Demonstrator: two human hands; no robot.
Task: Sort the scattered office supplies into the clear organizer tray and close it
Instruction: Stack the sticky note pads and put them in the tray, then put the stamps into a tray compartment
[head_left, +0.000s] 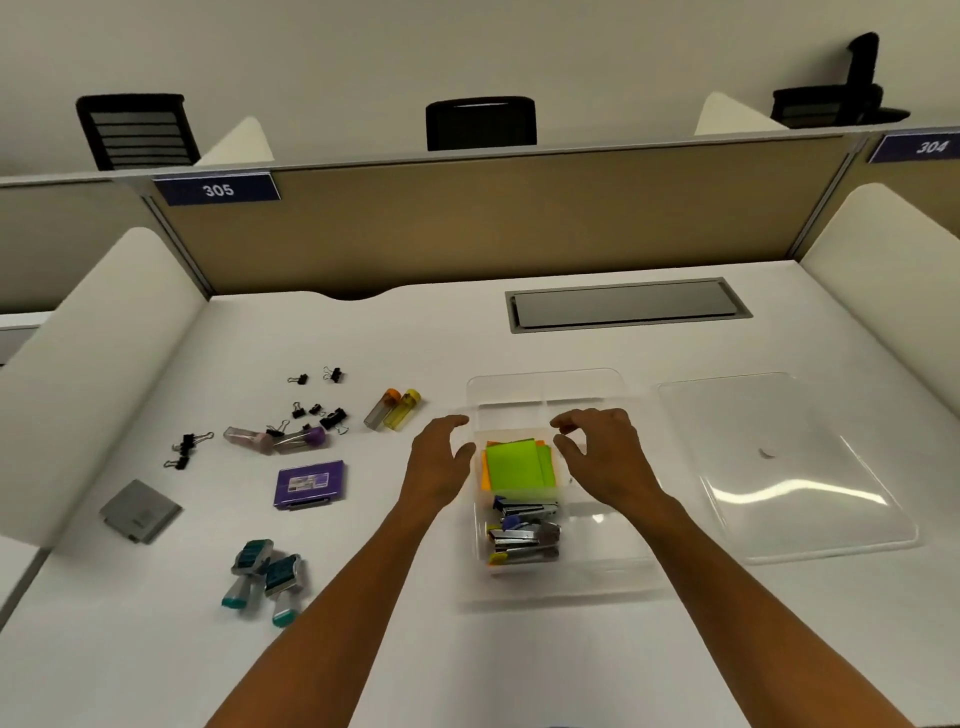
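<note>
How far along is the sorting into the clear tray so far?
Partly done. Sticky notes and staplers already sit in the tray. Both hands, left and right, hover over the notes, holding nothing. Left on the desk: binder clips, tubes, stamps, a purple box and a grey case. The lid lies off to the right.

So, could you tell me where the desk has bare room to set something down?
Bare white desk lies between the clear compartmented tray and the grey cable hatch, and along the near edge. Left of the tray it is crowded with black binder clips, teal stamps and a purple box.
</note>
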